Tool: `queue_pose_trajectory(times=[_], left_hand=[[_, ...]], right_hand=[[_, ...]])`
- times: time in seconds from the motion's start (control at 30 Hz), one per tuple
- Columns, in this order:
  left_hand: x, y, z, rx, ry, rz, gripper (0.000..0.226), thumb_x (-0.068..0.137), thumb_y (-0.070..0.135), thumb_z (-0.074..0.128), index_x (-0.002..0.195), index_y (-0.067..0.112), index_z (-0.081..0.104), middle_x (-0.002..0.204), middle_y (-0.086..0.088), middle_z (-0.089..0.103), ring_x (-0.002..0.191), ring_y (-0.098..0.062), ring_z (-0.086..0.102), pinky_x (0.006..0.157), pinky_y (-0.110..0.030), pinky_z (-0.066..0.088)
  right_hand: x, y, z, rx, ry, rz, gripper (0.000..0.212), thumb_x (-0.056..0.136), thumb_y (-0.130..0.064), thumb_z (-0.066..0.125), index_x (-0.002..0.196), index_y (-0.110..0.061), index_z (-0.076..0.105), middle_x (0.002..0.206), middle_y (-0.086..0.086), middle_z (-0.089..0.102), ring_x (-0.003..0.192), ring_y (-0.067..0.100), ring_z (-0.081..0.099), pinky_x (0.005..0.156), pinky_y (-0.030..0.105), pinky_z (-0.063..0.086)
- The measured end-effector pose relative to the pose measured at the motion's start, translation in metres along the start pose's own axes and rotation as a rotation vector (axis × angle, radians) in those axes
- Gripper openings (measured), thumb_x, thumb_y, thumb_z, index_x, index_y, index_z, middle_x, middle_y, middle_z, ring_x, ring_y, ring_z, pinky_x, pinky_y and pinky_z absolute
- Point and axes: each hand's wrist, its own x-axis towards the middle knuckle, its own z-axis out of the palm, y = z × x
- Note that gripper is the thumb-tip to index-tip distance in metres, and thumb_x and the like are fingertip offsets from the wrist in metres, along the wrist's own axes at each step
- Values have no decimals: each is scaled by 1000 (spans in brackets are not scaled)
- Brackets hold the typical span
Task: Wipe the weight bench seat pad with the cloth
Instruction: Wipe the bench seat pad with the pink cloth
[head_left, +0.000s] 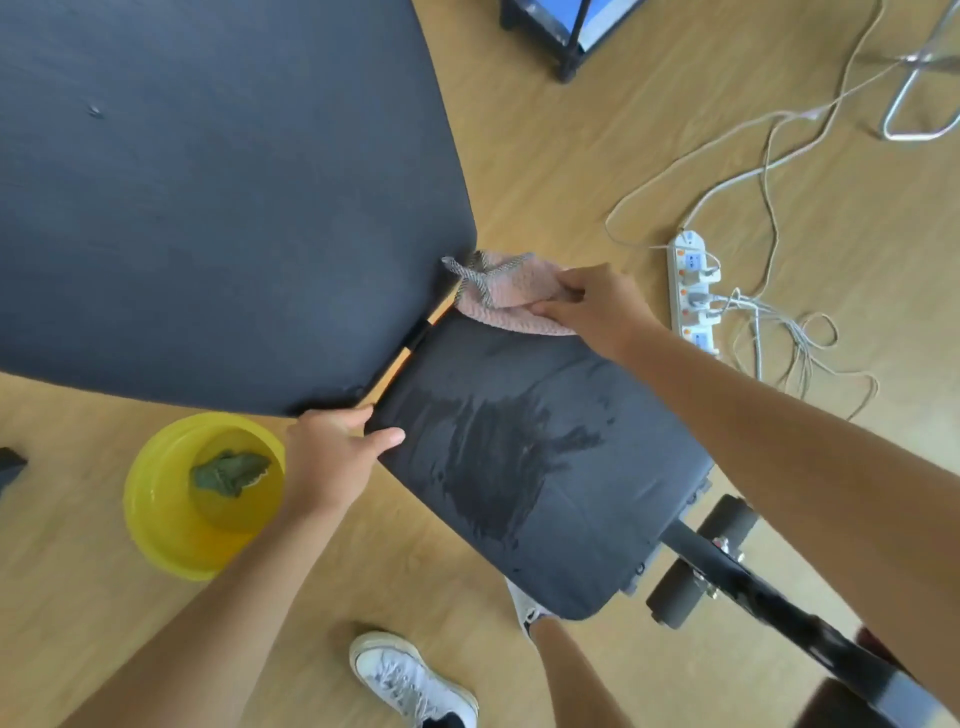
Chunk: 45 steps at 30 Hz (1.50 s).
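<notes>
The dark seat pad (540, 457) of the weight bench fills the middle of the view, with a darker wet streak across its centre. A pink cloth (511, 296) with a grey patterned edge lies at the pad's far corner, next to the gap before the big back pad (208, 197). My right hand (597, 306) grips the cloth there and presses it on the pad. My left hand (337, 457) rests on the pad's left corner, thumb on top and fingers spread along its edge.
A yellow basin (171, 525) with water and a green cloth (228, 470) stands on the wooden floor at the left. A white power strip (693, 291) with tangled cables lies at the right. Foam rollers (701, 561) and the bench frame sit lower right; white shoes (410, 680) are below.
</notes>
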Motion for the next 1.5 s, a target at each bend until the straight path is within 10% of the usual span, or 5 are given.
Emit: queue_pose_trajectory(times=[0.67,0.8,1.03,1.27,1.5], left_hand=[[24,-13,1,-119,-94,-166,70,65,21,95,126,-1,68,87,-8,73,78,-29,78,90,-48,60],[21,-8,0,-158,-87,-179,68,67,14,94,127,-3,67,105,-13,74,69,-19,72,90,-48,61],[18,-3,-3,-201,-86,-174,70,66,12,94,128,-2,66,110,-10,73,64,-10,67,87,-45,62],[22,-9,-1,-232,-90,-157,72,63,12,96,127,-4,66,122,-16,73,52,1,67,85,-48,63],[20,-5,-5,-198,-95,-143,71,66,14,95,129,-1,66,125,-17,71,68,-9,66,84,-45,63]], right_hand=[[-176,110,37,182,89,746,26,70,-45,76,73,-21,66,62,-10,60,66,20,70,59,23,45],[-205,109,77,457,487,800,61,87,-43,72,50,-6,42,51,5,33,58,22,35,50,32,29],[-289,41,199,1056,-134,1090,58,87,-62,66,92,-4,71,83,9,80,88,20,78,97,40,57],[-221,-59,201,1744,228,941,100,62,-71,82,135,-10,53,127,5,68,99,-1,67,102,21,47],[-232,-43,175,1746,446,1400,42,99,-33,67,137,-23,52,137,-5,57,104,-6,61,83,11,46]])
